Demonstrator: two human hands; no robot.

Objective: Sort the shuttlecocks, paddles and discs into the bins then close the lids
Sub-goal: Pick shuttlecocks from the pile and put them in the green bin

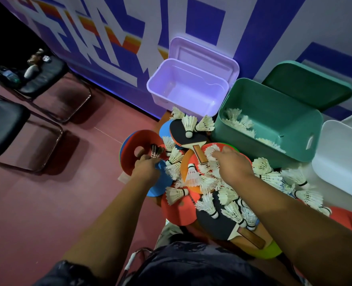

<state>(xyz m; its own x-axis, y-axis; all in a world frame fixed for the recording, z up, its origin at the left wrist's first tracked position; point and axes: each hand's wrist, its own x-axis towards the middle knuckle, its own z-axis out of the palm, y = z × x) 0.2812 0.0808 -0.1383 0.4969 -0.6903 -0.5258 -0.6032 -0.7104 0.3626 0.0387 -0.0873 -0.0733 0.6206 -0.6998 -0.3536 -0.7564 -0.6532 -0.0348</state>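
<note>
A heap of white shuttlecocks (191,174), flat coloured discs (139,141) and two black-faced paddles (186,135) lies on the floor in front of me. My left hand (146,169) grips a dark shuttlecock (155,151) over the red ring disc. My right hand (231,164) reaches into the pile and holds a white shuttlecock (210,150) by its feathers. Three bins stand open: a purple bin (160,87) with nothing inside, a green bin (307,129) holding several shuttlecocks, and a white bin (340,145) at the right edge.
The bins' lids lean back against the patterned wall (191,21). Two black chairs (38,79) stand to the left on the red floor. My knee and dark shorts fill the bottom of the view.
</note>
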